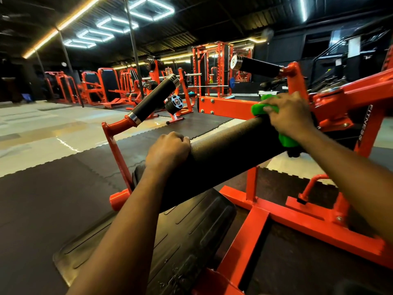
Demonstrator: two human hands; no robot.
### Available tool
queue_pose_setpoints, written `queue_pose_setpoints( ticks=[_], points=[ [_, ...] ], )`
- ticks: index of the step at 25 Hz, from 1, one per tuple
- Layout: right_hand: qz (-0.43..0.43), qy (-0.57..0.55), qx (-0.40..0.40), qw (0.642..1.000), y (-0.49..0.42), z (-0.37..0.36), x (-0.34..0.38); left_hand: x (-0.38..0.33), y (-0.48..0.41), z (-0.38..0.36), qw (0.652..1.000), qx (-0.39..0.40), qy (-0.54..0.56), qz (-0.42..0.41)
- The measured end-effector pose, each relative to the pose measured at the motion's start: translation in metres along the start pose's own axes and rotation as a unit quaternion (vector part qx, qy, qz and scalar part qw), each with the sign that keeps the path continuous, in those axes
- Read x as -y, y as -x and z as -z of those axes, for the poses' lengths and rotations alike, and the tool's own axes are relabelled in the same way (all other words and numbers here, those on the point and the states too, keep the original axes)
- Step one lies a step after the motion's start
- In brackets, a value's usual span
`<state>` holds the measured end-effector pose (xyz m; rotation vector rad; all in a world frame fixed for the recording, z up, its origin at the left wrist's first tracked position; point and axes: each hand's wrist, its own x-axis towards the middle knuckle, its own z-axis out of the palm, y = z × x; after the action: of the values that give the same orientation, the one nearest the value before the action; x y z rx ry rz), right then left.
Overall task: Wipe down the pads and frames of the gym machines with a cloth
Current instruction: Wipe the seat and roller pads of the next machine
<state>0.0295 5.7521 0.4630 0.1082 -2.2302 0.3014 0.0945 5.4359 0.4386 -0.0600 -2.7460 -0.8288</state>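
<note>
Right hand (290, 116) is clamped over a green cloth (263, 108), pressing it flat onto the far end of the black roller pad (223, 145), right where the pad meets the orange frame (229, 106). Cloth is bunched; 1 lobe sticks out ahead of the fingers, another hangs below the wrist, so the palm likely bears the wiping pressure. Left hand (168, 151) is curled in a loose fist on the near end of the same pad, holding no tool; looks like a brace to stop the roller spinning or swinging under the wipe. Whether its fingers actually hook over the pad's far side is hard to tell, knuckles hide them.

2 black-sleeved handles (155, 101) rise from the frame on either side, untouched. Ribbed footplate (191, 235) lies below the pad, rubber mat flooring (53, 188) around it.

Judgement: the pad wipe is mid-way, cloth at the right end; frame, handles and other machines not yet done.
</note>
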Motion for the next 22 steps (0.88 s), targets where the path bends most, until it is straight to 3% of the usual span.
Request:
queue_pose_setpoints(
  ticks=[2,5,8,12,14,16,20,22],
  points=[
    [-0.043,-0.021,-0.016,0.999,-0.012,0.003,-0.021,0.000,0.016,-0.008,0.996,-0.072,-0.035,-0.040],
    [-0.096,-0.047,-0.047,0.993,-0.018,0.007,-0.041,-0.001,0.045,-0.029,0.958,-0.230,-0.130,-0.113],
    [-0.116,-0.043,-0.063,0.990,0.000,0.005,-0.018,0.000,0.060,-0.050,0.931,-0.291,-0.188,-0.119],
    [0.068,-0.038,-0.067,0.995,0.047,-0.004,0.040,0.001,0.071,-0.070,0.910,-0.353,-0.178,-0.124],
    [0.132,-0.027,-0.057,0.989,0.048,-0.004,0.027,0.002,0.074,-0.075,0.907,-0.366,-0.162,-0.133],
    [0.092,0.006,-0.066,0.994,0.025,-0.002,-0.008,0.005,0.076,-0.077,0.904,-0.368,-0.161,-0.146],
    [-0.108,-0.006,-0.041,0.993,-0.020,0.006,-0.043,0.008,0.079,-0.079,0.902,-0.370,-0.163,-0.153],
    [-0.102,0.026,-0.017,0.994,-0.013,0.004,-0.008,0.008,0.078,-0.080,0.900,-0.376,-0.160,-0.149]
  ],
)
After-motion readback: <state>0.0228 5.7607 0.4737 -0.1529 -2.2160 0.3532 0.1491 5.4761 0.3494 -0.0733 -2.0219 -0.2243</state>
